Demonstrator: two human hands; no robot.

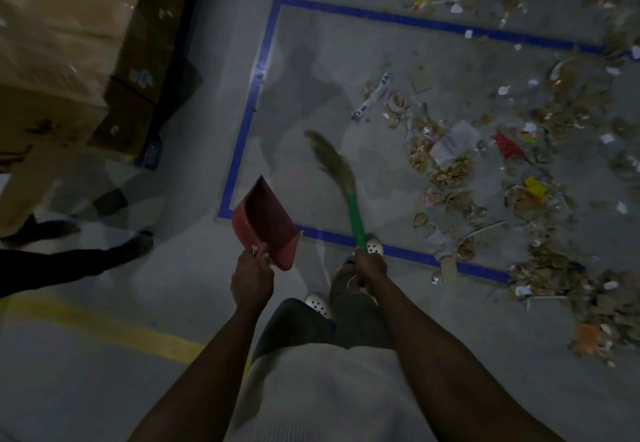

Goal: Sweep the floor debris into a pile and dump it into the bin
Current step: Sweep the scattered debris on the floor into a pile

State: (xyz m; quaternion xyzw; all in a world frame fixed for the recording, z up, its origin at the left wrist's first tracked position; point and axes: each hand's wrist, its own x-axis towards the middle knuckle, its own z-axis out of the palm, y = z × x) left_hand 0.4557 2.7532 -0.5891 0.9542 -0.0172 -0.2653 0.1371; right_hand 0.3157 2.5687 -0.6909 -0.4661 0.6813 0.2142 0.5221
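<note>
The left hand (pixel 252 277) is gripping a red dustpan (pixel 266 220), the right hand (pixel 369 268) a green-handled broom (pixel 355 211). Debris (pixel 450 168) is lying scattered ahead and right of the right hand, not yet piled. Nearly all the sweeping seems left, and no bin is showing.

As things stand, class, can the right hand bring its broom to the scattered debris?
Probably yes: the right hand grips the broom, and only bare floor lies between its bristles and the debris.

broom bristles (pixel 327 156) blurred | debris (pixel 450 173) cut by right edge | boxes (pixel 69 33) cut top-left
</note>
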